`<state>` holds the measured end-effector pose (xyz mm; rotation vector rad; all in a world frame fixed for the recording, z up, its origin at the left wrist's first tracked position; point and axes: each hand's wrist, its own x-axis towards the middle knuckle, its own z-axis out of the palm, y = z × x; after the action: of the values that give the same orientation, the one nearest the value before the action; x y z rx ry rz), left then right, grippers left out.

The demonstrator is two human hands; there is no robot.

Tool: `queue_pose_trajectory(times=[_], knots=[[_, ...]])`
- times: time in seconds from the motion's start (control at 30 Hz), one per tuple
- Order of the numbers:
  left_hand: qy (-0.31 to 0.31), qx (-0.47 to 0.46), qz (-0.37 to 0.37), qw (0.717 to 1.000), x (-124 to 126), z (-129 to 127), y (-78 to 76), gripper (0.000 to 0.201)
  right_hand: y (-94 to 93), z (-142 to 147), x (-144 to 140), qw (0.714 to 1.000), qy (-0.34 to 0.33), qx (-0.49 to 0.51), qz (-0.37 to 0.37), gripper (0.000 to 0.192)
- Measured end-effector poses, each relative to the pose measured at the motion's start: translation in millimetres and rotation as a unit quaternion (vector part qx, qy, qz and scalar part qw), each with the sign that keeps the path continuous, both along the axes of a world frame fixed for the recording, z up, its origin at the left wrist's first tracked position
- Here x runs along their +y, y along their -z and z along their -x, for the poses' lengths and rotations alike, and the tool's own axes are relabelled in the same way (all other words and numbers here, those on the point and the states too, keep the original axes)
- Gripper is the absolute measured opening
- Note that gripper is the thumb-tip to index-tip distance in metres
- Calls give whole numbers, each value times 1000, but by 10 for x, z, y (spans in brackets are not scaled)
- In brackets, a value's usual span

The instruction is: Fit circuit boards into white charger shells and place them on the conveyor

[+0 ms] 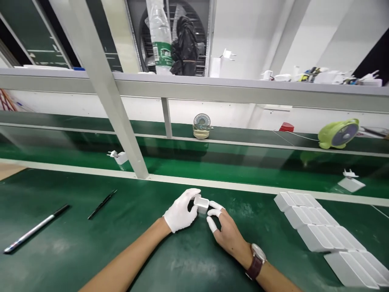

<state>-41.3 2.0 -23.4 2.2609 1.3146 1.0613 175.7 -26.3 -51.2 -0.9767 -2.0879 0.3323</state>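
Note:
My left hand (181,211), in a white glove, pinches a small white plastic charger shell (201,204) just above the green table mat (91,247). My right hand (226,231), bare except for white finger cots on the fingertips and a watch on the wrist, touches the same shell from the right side with its fingertips. The shell's open side faces up. Both hands sit at the middle of the mat, close to the conveyor's near rail.
Rows of white shells (328,235) lie at the right. A pen (36,228) and a thin black tool (102,204) lie at the left. White adapters (120,156) (351,181) ride the green conveyor belt. Small fans (201,125) (338,134) stand beyond. A slanted metal post (115,109) rises ahead.

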Motion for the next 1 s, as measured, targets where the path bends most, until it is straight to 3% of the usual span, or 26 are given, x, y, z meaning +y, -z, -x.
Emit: queue_pose_trajectory(times=[0.17,0.33,0.5,0.7,1.0], knots=[[-44,-49,11,998,33,23,143,51,31,4,-37,998,-59,-27,25,15],[-10,-130,85,988,-4,46,85,45,6,27,-69,991,-97,-89,-3,24],[-2,-88,114,990,-57,-20,12,69,6,46,-61,987,-106,-122,-8,28],[-52,-71,134,987,-34,-79,30,78,-13,25,-71,988,-98,-122,-19,30],[-88,-54,138,985,-18,-147,-57,58,-50,-15,-71,987,-112,-109,-32,24]])
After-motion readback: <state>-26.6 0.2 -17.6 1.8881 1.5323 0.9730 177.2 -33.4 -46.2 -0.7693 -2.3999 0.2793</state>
